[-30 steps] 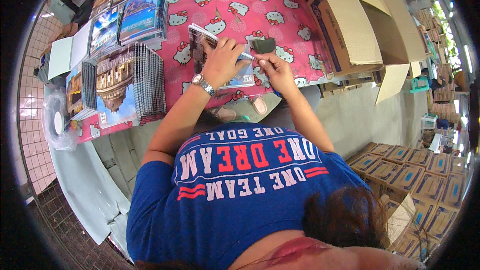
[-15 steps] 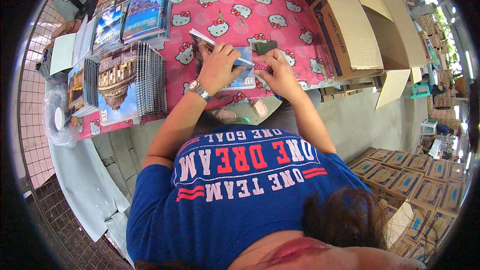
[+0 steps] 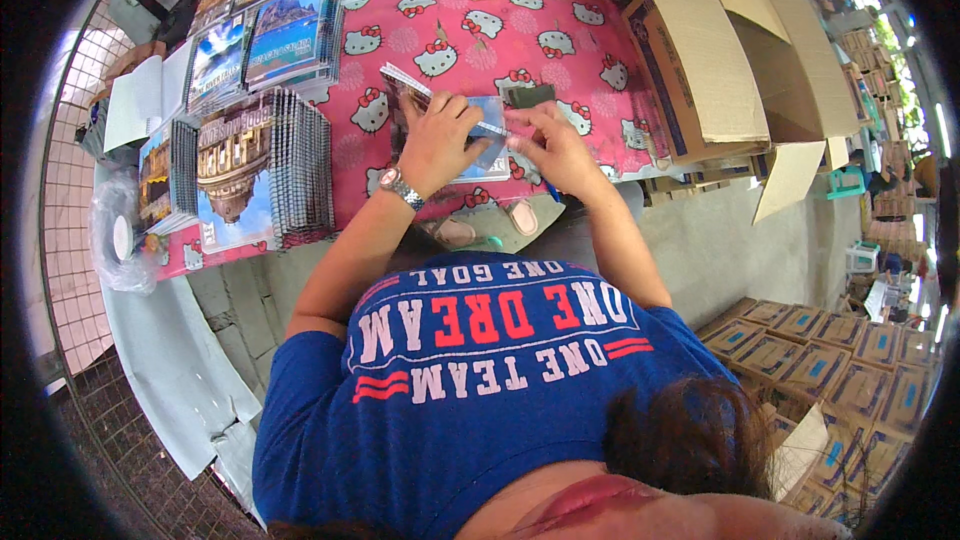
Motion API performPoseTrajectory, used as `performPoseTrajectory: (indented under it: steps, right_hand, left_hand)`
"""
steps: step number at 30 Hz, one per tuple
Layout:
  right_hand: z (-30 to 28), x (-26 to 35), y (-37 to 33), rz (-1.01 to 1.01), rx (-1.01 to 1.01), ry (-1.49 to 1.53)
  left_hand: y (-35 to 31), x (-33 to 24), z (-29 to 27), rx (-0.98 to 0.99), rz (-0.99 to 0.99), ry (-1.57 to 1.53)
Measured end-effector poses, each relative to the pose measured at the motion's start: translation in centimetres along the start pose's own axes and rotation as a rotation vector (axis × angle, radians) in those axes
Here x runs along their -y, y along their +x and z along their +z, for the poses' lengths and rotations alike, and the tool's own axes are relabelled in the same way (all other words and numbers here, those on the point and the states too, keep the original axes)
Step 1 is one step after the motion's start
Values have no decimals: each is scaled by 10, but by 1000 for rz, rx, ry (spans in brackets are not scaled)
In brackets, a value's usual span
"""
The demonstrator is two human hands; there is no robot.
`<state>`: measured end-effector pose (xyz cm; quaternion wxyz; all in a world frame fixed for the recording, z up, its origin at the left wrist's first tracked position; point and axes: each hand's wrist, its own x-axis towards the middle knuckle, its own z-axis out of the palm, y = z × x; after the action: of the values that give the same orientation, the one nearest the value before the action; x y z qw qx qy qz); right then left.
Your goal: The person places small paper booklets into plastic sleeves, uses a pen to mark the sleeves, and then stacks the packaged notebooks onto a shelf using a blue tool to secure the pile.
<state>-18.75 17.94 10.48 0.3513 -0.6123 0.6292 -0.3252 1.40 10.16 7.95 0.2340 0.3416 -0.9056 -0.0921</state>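
Note:
My left hand (image 3: 440,140), with a metal watch on its wrist, is closed on a small notebook (image 3: 483,166) with a blue picture cover, on the pink table cover. A punched white edge slants out past its fingers on both sides. My right hand (image 3: 556,148) is pinched at the right end of that edge; what lies between its fingertips is too small to make out. A slim blue piece (image 3: 552,191) shows below the right palm; whether the hand holds it cannot be told. Just beyond the right fingers lies a dark green block-like object (image 3: 529,95).
Stacks of spiral notebooks (image 3: 236,175) with picture covers stand on the left, with more notebooks (image 3: 287,35) behind. Open cardboard boxes (image 3: 690,60) are on the right. Closed cartons (image 3: 830,360) are piled on the floor at lower right. The table's front edge runs close to my body.
My right fingers have shifted slightly and closed in at the end of the punched edge. The coil-like loops seen there are now mostly hidden. A blue piece now shows below the right hand. My left hand stays put.

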Motion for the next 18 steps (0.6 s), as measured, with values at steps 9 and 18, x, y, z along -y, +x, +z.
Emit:
performPoseTrajectory:
  steps: [9,18]
  right_hand:
    - [11,-105,80,-12,-268,-491]
    - [-19,-24,31,-35,410,1235]
  left_hand:
    - [1,0,-1,36,37,-26]
    - [-3,26,-12,113,20,-79]
